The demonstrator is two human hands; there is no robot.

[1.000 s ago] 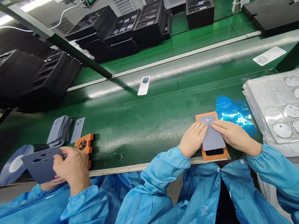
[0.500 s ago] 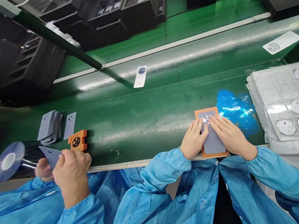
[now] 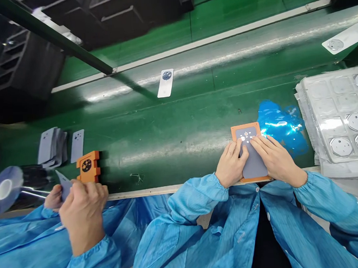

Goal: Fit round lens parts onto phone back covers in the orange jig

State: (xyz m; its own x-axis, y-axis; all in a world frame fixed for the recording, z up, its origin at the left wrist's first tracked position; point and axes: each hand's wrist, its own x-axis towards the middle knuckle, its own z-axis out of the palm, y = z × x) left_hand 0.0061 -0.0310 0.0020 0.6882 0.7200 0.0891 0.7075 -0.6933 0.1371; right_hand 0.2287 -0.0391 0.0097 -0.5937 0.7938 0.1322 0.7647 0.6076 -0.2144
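A grey phone-back panel (image 3: 254, 161) with small holes near its top lies in an orange jig (image 3: 242, 129) at the near edge of the green belt. My left hand (image 3: 231, 165) rests on the panel's left side, fingers stretched flat and pressing down. From the right, my right hand (image 3: 276, 158) does the same, its fingertips close to the holes. Neither hand grips anything.
A crumpled blue film (image 3: 283, 125) lies right of the jig. Clear blister trays (image 3: 338, 120) of round parts are stacked at far right. White panels (image 3: 165, 83) ride the green belt (image 3: 172, 122). At left, a co-worker's hands (image 3: 80, 208) hold a grey panel near a second orange jig (image 3: 88, 167).
My fingers slid up the panel toward its holes. The co-worker turned the grey panel edge-on and lowered it. The view tilted downward.
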